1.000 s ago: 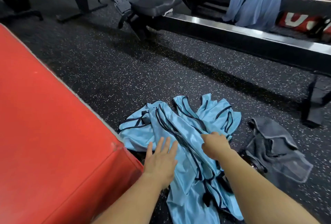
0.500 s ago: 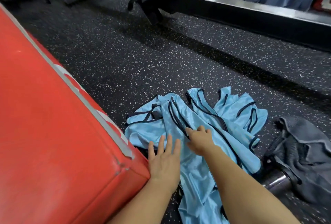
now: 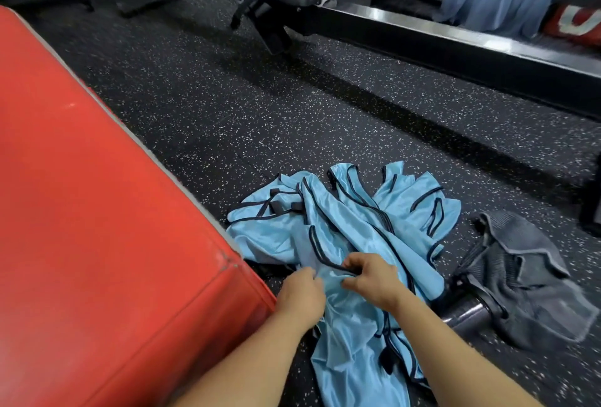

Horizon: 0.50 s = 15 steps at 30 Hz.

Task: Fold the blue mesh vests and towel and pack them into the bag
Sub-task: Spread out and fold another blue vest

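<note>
Pinching into the heap of blue mesh vests (image 3: 344, 231) on the speckled floor (image 3: 247, 107), both hands closed on cloth: the left hand (image 3: 300, 297) had its fingers bunched on a fold, the right hand (image 3: 374, 278) nipped a dark-trimmed edge just beyond its fingertips; the risk, as I judged it, was lifting several tangled vests at once, their straps being interlaced; the grey towel (image 3: 527, 280) lay well right of the right fingers; no bag could be told for certain.
</note>
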Motion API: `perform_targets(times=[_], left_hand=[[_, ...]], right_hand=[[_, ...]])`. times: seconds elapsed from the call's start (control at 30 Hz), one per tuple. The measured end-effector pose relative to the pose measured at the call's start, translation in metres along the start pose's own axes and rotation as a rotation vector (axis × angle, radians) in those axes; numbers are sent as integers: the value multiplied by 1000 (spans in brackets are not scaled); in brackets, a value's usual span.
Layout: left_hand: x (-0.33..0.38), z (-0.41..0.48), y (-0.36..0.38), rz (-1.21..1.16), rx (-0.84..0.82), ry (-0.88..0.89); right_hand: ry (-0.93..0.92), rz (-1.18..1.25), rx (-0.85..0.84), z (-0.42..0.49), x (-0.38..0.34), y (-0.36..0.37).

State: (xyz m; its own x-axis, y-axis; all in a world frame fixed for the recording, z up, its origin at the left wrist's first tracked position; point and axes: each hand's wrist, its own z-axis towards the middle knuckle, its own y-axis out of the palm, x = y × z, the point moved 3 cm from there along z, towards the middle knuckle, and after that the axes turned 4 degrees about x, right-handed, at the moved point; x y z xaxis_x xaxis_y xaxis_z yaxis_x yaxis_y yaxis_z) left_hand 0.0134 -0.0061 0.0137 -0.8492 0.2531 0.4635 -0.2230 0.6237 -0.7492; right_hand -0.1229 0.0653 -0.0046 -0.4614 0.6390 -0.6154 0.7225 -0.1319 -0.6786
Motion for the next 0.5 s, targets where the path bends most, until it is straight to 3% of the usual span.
perform_targets(times=[0.17,0.27,0.5], left_hand=[[6,1,6,-659,-78,-412],[7,1,14,-825,-110,-516],[46,-28,-40,-735,31,-168]], right_hand=[[-15,198,-81,-20,1,-7],[-47,205,-137,-33,-4,-13],[-29,216,-200,-58,-24,-46]])
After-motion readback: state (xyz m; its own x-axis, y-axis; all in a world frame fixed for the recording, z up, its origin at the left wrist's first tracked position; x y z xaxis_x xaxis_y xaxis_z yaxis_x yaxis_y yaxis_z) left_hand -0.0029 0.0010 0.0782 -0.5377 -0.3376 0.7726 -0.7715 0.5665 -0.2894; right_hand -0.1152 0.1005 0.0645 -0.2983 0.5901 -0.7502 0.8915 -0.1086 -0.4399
